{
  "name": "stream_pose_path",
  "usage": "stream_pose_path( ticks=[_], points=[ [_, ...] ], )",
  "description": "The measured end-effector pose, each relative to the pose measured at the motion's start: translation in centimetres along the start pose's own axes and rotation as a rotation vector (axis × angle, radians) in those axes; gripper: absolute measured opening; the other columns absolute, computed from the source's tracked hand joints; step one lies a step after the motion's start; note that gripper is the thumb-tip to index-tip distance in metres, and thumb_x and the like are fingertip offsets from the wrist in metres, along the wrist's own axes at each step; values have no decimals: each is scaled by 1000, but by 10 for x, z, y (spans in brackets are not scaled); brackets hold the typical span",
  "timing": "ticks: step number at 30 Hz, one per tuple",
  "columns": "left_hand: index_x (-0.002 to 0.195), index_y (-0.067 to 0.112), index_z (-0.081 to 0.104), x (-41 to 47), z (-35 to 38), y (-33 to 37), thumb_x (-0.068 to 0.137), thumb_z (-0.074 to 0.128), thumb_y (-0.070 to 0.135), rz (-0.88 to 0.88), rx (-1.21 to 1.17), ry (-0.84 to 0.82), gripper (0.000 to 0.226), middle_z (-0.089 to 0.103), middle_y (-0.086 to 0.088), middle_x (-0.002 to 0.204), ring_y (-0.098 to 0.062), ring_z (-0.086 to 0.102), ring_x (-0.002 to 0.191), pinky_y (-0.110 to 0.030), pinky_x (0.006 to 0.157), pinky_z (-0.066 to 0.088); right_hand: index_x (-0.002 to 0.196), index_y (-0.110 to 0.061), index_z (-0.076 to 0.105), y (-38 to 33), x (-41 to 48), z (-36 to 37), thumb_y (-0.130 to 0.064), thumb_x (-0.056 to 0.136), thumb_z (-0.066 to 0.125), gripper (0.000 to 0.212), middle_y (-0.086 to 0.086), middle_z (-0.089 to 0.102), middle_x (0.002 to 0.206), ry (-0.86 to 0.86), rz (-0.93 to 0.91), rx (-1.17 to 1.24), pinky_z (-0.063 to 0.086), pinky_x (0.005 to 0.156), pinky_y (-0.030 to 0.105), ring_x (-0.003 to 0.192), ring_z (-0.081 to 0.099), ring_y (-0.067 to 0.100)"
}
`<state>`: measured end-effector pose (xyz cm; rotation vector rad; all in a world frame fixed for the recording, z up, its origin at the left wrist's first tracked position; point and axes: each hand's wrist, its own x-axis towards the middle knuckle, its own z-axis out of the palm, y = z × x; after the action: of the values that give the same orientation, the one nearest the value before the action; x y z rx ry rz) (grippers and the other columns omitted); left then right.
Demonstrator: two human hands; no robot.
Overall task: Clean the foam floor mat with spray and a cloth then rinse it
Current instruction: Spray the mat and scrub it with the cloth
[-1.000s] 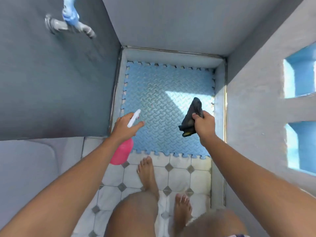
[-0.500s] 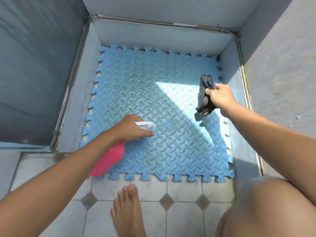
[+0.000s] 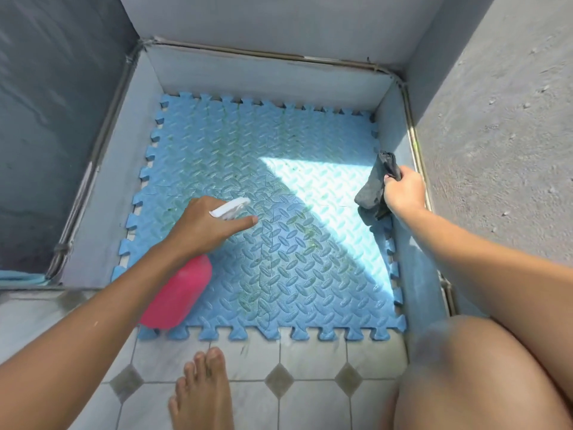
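The blue foam floor mat [image 3: 279, 243] with the diamond-plate texture and jigsaw edges is lying flat in a shallow grey concrete basin [image 3: 263, 79], its near edge sitting on the white tiled floor [image 3: 310, 355] with little grey diamond insets. Greenish grime shows across the mat and a patch of sunlight hits its right half. The left hand [image 3: 207, 225] reaches out over the mat's left-middle, fingers curled around the white trigger head of a pink plastic spray bottle [image 3: 176, 293], forefinger stretched forward, nozzle pointing toward the mat's centre. The right hand [image 3: 401, 190] is held out by the basin's right wall, fist clenched on a dark grey cloth [image 3: 376, 181] that hangs down over the mat's right edge. A bare foot [image 3: 201, 389] stands on the tiles.
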<state>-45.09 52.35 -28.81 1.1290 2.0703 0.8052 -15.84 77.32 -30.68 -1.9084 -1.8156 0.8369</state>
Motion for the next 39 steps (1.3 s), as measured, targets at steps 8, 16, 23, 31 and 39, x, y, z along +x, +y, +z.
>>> stream_pose_path(
  ticks=[8, 16, 23, 31, 39],
  points=[
    [59, -1, 60, 14, 21, 19, 72, 85, 61, 10, 113, -220, 67, 60, 1, 45, -23, 62, 45, -37, 57, 52, 88, -15, 59, 3, -3, -4, -10, 97, 50, 13, 3, 61, 84, -16, -80, -23, 39, 71, 29, 84, 59, 26],
    [63, 2, 61, 14, 23, 24, 72, 86, 58, 30, 45, -186, 62, 65, 0, 51, -20, 61, 50, -29, 59, 43, 96, -21, 62, 8, -2, 3, -8, 97, 49, 19, -2, 64, 87, -73, -112, -44, 44, 74, 28, 85, 61, 20],
    [63, 3, 61, 12, 21, 29, 73, 88, 53, 61, 32, -200, 58, 61, 5, 51, -11, 54, 49, -28, 58, 39, 99, -25, 62, 19, 3, 10, -16, 96, 51, 15, -1, 66, 89, -96, -136, -119, 52, 73, 34, 85, 64, 21],
    [51, 16, 55, -2, 36, 13, 66, 85, 62, 41, 213, -400, 57, 59, 5, 43, -14, 53, 42, -30, 53, 43, 131, -29, 58, 29, 4, 23, -24, 90, 64, 42, 10, 61, 121, -300, -176, -310, 53, 84, 34, 98, 63, 27],
    [50, 18, 49, -18, 26, -4, 63, 68, 75, 19, 319, -239, 61, 46, 4, 43, -21, 47, 49, -32, 51, 34, 139, -28, 42, 28, 1, 24, -11, 89, 57, 55, 12, 45, 125, -302, -206, -426, 49, 94, 44, 109, 51, 32]
  ],
)
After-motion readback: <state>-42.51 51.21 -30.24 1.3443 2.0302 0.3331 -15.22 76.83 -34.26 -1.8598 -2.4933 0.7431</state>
